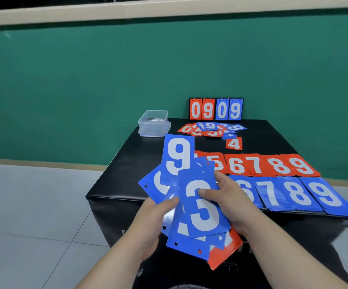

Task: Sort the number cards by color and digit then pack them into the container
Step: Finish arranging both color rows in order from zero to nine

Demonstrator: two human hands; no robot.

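A table (127, 174) is sitting by a green wall (85, 80). The left hand (156, 214) and right hand (231, 202) are gripping cards (205, 215) under their thumbs.

**Blue and Red on Black**

I saw the held cards (185, 247) were mostly blue with white digits. A blue 3 card (202, 207) and a blue 9 card (178, 156) showed on top, with one red card (225, 255) beneath. The red row (258, 164) and the blue row (300, 195) both carried white numbers. The table (127, 176) was black, the container (153, 123) clear, the wall (85, 80) green. The scoreboard (215, 109) was half red, half blue.
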